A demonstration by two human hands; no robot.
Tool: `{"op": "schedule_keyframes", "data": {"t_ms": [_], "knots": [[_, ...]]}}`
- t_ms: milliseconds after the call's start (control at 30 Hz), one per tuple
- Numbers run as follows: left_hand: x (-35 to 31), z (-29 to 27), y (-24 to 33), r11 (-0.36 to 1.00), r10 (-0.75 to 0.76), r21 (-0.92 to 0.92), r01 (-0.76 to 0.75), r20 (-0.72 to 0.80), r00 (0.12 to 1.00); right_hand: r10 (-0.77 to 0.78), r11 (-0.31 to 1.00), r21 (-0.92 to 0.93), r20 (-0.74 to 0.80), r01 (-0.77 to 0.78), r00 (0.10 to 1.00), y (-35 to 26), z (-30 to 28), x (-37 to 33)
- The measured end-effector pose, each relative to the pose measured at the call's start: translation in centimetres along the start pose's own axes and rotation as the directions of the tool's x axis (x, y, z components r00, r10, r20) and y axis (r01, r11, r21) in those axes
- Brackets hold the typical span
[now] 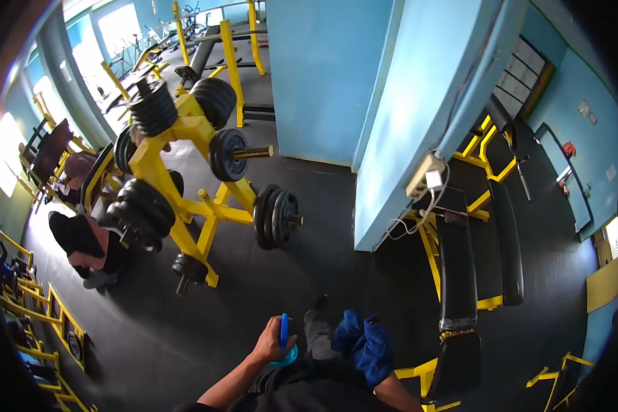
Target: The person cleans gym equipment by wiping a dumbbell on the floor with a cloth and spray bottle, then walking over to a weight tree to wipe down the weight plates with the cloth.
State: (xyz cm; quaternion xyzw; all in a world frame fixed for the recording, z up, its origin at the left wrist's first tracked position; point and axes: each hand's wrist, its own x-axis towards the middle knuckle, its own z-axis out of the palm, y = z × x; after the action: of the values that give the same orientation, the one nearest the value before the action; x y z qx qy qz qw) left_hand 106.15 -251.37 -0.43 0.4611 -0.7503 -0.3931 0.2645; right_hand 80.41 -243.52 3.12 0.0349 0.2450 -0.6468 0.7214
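Observation:
My left hand, in front of my body, is closed around a bottle with a blue upper part and a turquoise body. It looks like a spray bottle, but my fingers cover much of it. On the right, a bunched dark blue cloth hangs at my right hand, held beside my leg. The cloth hides the fingers, and only the forearm shows below it. Neither hand touches the gym equipment.
A yellow weight tree loaded with black plates stands ahead on the left, with a person beside it. A blue pillar carries a power strip and hanging cables. Black padded benches on yellow frames stand to my right.

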Motion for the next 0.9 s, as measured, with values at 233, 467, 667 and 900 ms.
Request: {"op": "schedule_keyframes", "data": {"t_ms": [233,467,667,900], "knots": [[13.9,0.7,-8.3,0.891,-0.443,-0.102,0.443,0.019,0.896,0.103,0.989,0.123,-0.213,-0.078,0.972,-2.9,1.5,18.3],[26.2,-1.3,-16.2,0.882,-0.434,-0.172,0.438,0.063,0.899,-0.120,-0.278,-0.960,0.013,-0.021,0.993,-2.7,4.1,32.9],[32.3,-1.1,-24.7,0.806,-0.537,-0.214,0.552,0.127,0.834,-0.422,0.324,-0.946,-0.121,0.025,0.898,2.4,-3.4,40.3],[34.8,-2.9,-28.8,0.905,-0.411,0.003,0.426,0.273,0.870,-0.195,-0.488,-0.869,0.201,0.083,0.960,6.8,-6.3,50.3]]}}
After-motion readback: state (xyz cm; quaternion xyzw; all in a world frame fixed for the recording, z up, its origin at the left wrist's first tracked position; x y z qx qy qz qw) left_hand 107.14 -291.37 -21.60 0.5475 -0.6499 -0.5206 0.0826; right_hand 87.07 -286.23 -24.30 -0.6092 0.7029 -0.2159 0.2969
